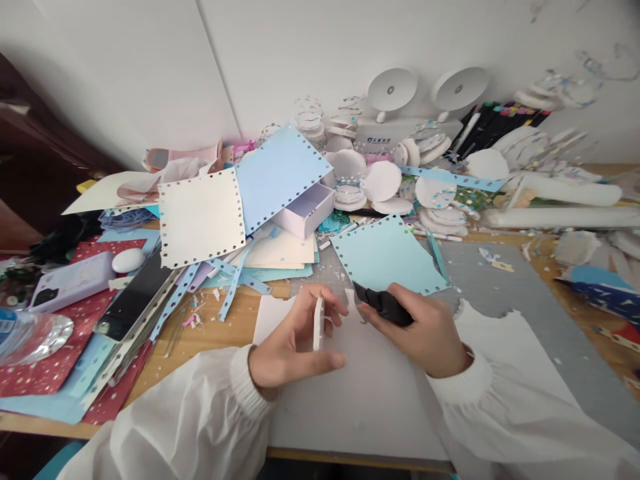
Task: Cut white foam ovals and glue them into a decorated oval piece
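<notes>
My left hand (295, 337) pinches a small white disc-shaped piece (317, 323), held on edge between thumb and fingers. My right hand (420, 330) is closed around a black cutter-like tool (383, 303), its tip pointing left toward the white piece. Both hands hover over a large white sheet (370, 400) lying at the front of the desk. Just behind the hands lies a light blue card with punched edges (387, 257).
Punched cream (200, 217) and blue (277, 173) cards, paper strips and a lilac box (305, 210) pile up at the back. White discs (383, 180) and markers (500, 120) sit behind. A phone (133, 300) and plastic bottle (27, 337) lie left, on red paper. A grey cutting mat (500, 287) lies on the right.
</notes>
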A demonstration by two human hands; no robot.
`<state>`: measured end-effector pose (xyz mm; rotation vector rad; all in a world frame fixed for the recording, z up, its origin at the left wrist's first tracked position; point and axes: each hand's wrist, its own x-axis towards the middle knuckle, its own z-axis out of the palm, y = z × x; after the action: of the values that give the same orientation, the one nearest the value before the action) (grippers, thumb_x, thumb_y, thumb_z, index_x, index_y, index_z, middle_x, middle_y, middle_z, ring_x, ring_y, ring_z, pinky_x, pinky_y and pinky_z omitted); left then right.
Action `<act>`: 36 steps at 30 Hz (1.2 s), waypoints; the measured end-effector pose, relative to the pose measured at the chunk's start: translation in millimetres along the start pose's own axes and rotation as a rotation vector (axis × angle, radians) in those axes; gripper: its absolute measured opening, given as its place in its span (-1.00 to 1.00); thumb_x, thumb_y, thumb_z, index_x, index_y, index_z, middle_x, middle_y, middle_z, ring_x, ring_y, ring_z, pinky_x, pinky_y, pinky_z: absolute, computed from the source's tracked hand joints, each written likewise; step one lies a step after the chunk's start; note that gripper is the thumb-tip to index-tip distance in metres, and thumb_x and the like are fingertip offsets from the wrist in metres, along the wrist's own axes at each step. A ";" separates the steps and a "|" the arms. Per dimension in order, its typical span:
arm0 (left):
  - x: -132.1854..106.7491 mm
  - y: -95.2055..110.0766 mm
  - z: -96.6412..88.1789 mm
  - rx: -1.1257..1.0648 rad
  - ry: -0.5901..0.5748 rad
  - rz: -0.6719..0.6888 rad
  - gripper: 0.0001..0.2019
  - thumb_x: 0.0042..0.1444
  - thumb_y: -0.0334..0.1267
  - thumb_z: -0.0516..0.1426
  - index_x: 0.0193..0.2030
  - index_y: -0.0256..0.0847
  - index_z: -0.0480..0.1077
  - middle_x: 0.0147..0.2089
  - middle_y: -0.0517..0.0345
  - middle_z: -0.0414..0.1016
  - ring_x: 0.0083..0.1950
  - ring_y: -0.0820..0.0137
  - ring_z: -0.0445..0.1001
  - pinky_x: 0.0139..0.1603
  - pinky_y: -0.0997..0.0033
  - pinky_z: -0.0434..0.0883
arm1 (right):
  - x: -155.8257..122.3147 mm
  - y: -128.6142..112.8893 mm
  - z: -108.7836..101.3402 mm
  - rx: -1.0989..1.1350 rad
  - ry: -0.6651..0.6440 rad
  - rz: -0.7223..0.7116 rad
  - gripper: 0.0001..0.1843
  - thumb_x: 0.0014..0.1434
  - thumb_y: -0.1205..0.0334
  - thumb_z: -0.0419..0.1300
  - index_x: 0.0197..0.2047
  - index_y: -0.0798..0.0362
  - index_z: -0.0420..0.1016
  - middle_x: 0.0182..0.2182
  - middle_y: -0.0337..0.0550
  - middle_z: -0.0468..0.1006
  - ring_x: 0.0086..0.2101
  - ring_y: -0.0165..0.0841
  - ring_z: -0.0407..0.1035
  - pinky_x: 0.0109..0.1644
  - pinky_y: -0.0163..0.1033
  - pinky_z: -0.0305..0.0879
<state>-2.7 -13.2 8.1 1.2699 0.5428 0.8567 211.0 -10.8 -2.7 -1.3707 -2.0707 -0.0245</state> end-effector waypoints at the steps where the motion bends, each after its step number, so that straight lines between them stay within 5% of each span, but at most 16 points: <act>1: 0.2 1.2 0.2 -0.004 0.007 -0.019 -0.52 -0.08 -0.33 0.21 -0.03 -0.11 0.10 -0.14 0.12 0.19 -0.19 0.39 0.18 -0.20 0.37 0.16 | 1.0 -1.0 -2.0 0.020 -0.002 -0.009 -0.60 0.16 -0.07 0.13 -0.54 0.04 0.24 -0.72 -0.38 0.19 -0.69 -0.50 0.11 -0.57 -0.36 0.03; 8: -11.7 -6.1 5.4 0.370 0.127 -0.088 -0.56 -0.25 -0.49 0.09 -0.17 -0.14 0.09 -0.30 0.24 0.06 -0.35 0.47 0.09 -0.38 0.45 0.12 | 2.6 -22.9 -12.7 0.144 -0.107 -0.266 -0.57 0.26 -0.06 -0.05 -0.47 0.07 0.30 -0.66 -0.25 0.34 -0.63 -0.42 0.25 -0.52 -0.30 0.07; 13: -13.4 -12.2 9.0 0.455 0.033 -0.046 -0.54 -0.29 -0.43 0.10 -0.21 -0.12 0.00 -0.34 0.27 0.01 -0.42 0.50 0.01 -0.47 0.46 0.06 | -1.4 -37.4 -9.8 0.111 -0.092 -0.374 -0.53 0.20 -0.11 0.00 -0.57 0.05 0.30 -0.69 -0.25 0.31 -0.65 -0.42 0.18 -0.52 -0.26 0.01; 22: -13.9 -11.7 11.1 0.675 0.124 0.035 -0.59 -0.27 -0.40 0.05 -0.22 -0.14 0.00 -0.41 0.28 0.03 -0.42 0.42 0.10 -0.41 0.39 0.05 | -3.9 -40.5 -5.8 0.065 -0.019 -0.368 -0.54 0.14 -0.10 0.07 -0.62 0.06 0.31 -0.71 -0.24 0.30 -0.65 -0.43 0.16 -0.53 -0.25 0.01; 36: -11.9 -9.8 13.0 0.670 0.182 0.060 -0.71 -0.12 -0.36 0.05 -0.24 -0.14 0.04 -0.35 0.21 0.18 -0.33 0.32 0.26 -0.34 0.33 0.16 | -2.7 -43.3 -8.0 0.014 -0.067 -0.308 -0.58 0.09 -0.08 0.11 -0.62 0.03 0.29 -0.73 -0.26 0.32 -0.67 -0.44 0.21 -0.54 -0.27 0.04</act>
<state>2.8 -31.0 0.5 1.8282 0.9947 0.8765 179.7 -35.5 16.2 -1.0450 -2.3162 -0.0950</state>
